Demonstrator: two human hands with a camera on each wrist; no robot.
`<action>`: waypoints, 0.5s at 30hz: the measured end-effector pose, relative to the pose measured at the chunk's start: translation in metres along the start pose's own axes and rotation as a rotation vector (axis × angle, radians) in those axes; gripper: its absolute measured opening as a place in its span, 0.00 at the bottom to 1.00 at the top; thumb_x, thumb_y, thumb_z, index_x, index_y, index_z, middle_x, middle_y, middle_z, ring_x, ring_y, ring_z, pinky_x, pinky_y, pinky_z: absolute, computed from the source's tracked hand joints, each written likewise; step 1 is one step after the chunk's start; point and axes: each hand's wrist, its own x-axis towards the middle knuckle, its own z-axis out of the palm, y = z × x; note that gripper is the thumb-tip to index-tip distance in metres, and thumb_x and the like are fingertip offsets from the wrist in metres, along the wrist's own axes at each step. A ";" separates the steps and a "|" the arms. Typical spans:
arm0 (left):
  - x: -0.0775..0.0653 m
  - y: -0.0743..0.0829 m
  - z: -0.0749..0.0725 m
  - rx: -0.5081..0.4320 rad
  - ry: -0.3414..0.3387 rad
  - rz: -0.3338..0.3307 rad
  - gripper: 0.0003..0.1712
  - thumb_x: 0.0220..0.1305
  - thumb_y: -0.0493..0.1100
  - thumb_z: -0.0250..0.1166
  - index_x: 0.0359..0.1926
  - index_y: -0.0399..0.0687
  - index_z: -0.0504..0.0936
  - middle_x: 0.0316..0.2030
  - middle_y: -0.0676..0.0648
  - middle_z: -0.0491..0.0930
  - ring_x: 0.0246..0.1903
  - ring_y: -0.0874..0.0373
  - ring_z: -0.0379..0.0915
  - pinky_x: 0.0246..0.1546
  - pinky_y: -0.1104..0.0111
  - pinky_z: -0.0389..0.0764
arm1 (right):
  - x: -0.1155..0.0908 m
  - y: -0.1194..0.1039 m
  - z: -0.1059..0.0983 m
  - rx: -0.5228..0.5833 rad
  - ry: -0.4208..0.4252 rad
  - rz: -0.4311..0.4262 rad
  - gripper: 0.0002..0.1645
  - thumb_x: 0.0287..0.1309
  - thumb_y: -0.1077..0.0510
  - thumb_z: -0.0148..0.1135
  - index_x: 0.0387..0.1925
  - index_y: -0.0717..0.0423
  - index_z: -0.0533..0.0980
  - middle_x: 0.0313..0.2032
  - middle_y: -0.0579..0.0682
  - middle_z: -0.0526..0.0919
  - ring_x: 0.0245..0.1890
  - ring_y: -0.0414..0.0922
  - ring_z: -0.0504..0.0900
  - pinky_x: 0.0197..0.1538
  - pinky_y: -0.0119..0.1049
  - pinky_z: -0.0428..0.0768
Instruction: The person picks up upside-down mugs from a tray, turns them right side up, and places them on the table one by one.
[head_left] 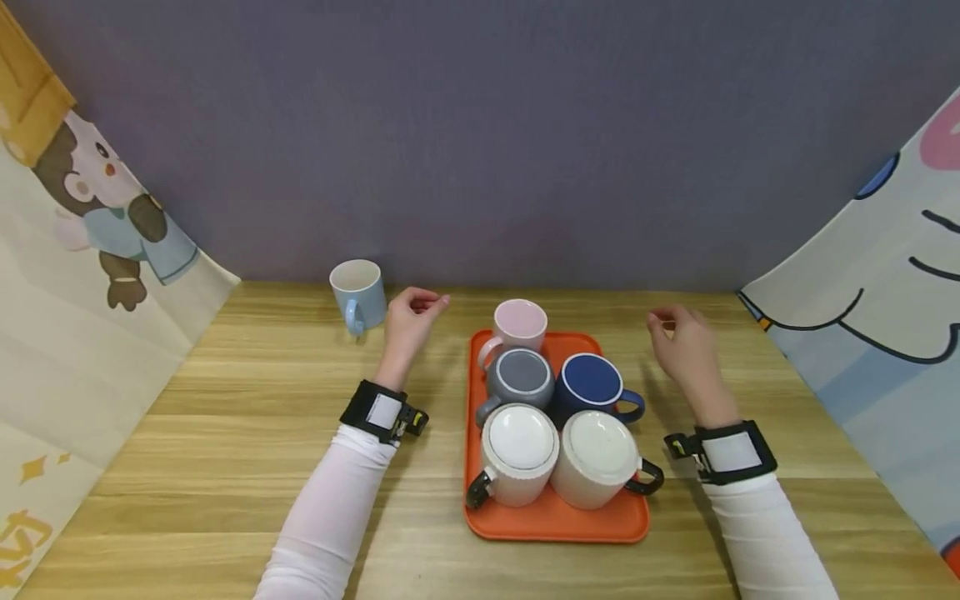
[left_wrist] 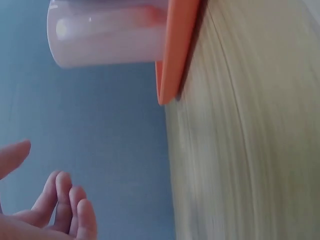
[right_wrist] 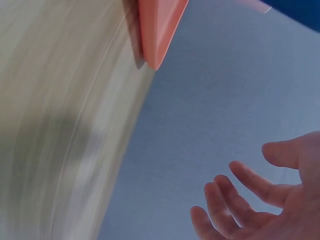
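Observation:
An orange tray (head_left: 555,525) holds several mugs: a pink mug (head_left: 520,327) at the back, a grey mug (head_left: 522,377), a navy blue mug (head_left: 592,383), and two white mugs with black handles, one on the left (head_left: 521,450) and one on the right (head_left: 600,454). The grey, navy and white ones stand upside down. My left hand (head_left: 408,321) hovers left of the tray, fingers loosely bent and nothing held, nearest to an upright light blue mug (head_left: 360,296). To the tray's right, my right hand (head_left: 686,346) is raised with relaxed, spread fingers and holds nothing.
A wooden table (head_left: 247,433) carries everything. Behind it rises a dark grey partition (head_left: 480,142). Cartoon-printed cloths hang at the left (head_left: 60,350) and right (head_left: 885,333) sides. Handles of the navy and right white mugs jut past the tray's right edge.

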 end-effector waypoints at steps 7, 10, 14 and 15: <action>-0.007 0.002 0.011 0.070 -0.206 -0.003 0.17 0.57 0.47 0.69 0.41 0.38 0.81 0.37 0.40 0.81 0.38 0.50 0.76 0.39 0.69 0.75 | 0.007 -0.011 0.009 0.024 0.003 -0.035 0.21 0.67 0.54 0.50 0.49 0.69 0.74 0.45 0.68 0.78 0.48 0.62 0.75 0.50 0.55 0.70; -0.010 0.003 0.016 0.089 -0.281 -0.010 0.18 0.56 0.49 0.69 0.40 0.39 0.81 0.37 0.42 0.81 0.38 0.51 0.76 0.40 0.66 0.76 | 0.009 -0.016 0.011 0.043 0.008 -0.053 0.20 0.67 0.54 0.51 0.48 0.69 0.75 0.44 0.68 0.79 0.47 0.63 0.76 0.51 0.55 0.70; -0.017 0.006 0.021 0.092 -0.344 0.000 0.18 0.55 0.50 0.69 0.38 0.40 0.82 0.34 0.44 0.81 0.36 0.53 0.76 0.38 0.67 0.76 | 0.010 -0.020 0.015 0.047 0.004 -0.063 0.21 0.67 0.54 0.50 0.47 0.69 0.75 0.43 0.68 0.78 0.46 0.63 0.76 0.50 0.55 0.70; -0.018 0.006 0.022 0.090 -0.354 0.000 0.17 0.55 0.50 0.69 0.38 0.40 0.82 0.33 0.44 0.81 0.35 0.53 0.76 0.37 0.68 0.76 | 0.010 -0.021 0.016 0.044 0.000 -0.064 0.21 0.67 0.54 0.50 0.48 0.69 0.75 0.43 0.68 0.78 0.46 0.62 0.76 0.50 0.55 0.69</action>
